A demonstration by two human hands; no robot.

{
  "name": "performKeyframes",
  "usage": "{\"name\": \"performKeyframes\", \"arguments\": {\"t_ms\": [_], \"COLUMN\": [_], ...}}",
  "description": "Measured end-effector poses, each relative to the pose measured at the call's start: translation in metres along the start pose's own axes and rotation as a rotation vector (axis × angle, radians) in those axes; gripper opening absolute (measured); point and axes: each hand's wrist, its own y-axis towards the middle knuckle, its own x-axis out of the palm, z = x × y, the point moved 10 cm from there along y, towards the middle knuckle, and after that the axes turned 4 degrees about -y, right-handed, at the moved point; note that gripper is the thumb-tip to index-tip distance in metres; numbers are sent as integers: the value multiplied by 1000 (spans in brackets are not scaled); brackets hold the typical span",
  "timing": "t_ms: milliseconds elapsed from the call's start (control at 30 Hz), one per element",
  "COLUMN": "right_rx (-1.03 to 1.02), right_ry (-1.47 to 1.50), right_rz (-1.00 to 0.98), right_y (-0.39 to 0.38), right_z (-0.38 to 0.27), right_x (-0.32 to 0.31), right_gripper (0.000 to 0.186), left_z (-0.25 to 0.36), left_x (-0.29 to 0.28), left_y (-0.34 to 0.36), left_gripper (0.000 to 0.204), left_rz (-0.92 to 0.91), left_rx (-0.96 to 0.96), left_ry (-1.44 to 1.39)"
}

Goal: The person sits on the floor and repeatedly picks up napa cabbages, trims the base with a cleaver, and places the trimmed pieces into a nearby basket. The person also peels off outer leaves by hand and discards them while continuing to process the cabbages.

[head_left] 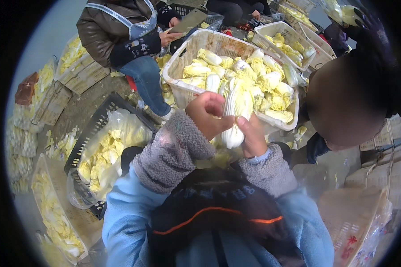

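Observation:
Above my lap, a napa cabbage points away from me, its white stem end nearest and its pale yellow leaves farthest. My right hand is closed round its right side near the stem, thumb pressed on top. My left hand is closed at the left side, fingers curled and a digit pressed against the white stem; part of its grip is hidden. Just beyond both hands stands a large white plastic crate, holding many trimmed napa cabbages.
At my left is a black crate lined with a plastic bag of yellow leaves. A co-worker at the far left holds a cleaver. Another person leans close on the right, a gloved hand raised by a cabbage. More leaf-filled crates stand around.

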Motion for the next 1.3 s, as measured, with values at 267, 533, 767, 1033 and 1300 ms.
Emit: {"name": "performKeyframes", "arguments": {"t_ms": [267,533,767,1033,1300], "right_rx": [44,92,24,-190,25], "right_ry": [356,547,-433,-891,-957], "right_rz": [-85,120,-5,-275,-252], "right_y": [2,6,-1,18,7], "right_z": [4,19,38,39,95], "right_x": [-13,-68,-14,29,-18], "right_gripper": [53,59,56,45,26], "left_z": [-29,-71,-66,-151,-138], "left_x": [3,9,30,-180,-418], "left_y": [9,-7,-38,-110,-283], "left_gripper": [63,80,107,81,76], "left_rz": [-93,-110,-210,726,918], "left_rx": [-52,-94,36,64,-429], "left_ry": [17,-47,-651,-341,1095]}}
